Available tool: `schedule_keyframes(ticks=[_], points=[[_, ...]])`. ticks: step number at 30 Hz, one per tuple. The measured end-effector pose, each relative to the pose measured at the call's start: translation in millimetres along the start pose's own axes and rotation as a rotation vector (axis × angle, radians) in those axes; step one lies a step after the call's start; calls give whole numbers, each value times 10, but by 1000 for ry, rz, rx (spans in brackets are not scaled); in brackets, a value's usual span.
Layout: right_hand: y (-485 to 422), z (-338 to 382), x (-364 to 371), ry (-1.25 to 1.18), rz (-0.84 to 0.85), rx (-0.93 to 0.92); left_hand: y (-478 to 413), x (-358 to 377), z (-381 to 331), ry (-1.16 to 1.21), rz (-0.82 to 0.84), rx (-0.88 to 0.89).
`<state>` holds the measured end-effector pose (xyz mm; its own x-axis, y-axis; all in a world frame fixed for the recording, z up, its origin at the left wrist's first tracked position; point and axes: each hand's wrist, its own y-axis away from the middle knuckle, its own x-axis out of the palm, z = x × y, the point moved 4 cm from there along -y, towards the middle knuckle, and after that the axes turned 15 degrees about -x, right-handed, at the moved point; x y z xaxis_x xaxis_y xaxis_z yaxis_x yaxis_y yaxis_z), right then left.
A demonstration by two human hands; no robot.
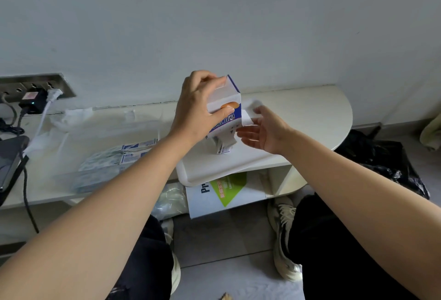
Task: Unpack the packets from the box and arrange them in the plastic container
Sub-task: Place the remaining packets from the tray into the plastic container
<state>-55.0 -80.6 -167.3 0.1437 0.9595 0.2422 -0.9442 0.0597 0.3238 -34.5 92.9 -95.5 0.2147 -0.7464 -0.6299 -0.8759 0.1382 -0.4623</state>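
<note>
Above the shallow white plastic container [191, 175], which lies on the cream rounded table [310, 113], the left hand [198, 111] grips a white and blue cardboard box [229, 99], thumb and fingers clamped on its sides. Its open end points down, and small white and blue packets [223, 145] hang out of it, just over the container. The right hand [265, 130] is beside the box's white flap [249, 113], fingers straight and spread, holding nothing. A loose pile of similar packets [128, 156] lies on the table at the left.

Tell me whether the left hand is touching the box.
Touching. Head view: the left hand grips the blue-and-white box, thumb pressed on its front face.
</note>
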Motion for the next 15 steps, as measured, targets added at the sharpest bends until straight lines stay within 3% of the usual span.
schedule_keyframes(ticks=[5,15], points=[[-56,52,32,80,17,-108,-2,-6,-53,-13,-3,29],[-84,293,240,-18,91,-288,-31,-276,-31,73,-254,21]])
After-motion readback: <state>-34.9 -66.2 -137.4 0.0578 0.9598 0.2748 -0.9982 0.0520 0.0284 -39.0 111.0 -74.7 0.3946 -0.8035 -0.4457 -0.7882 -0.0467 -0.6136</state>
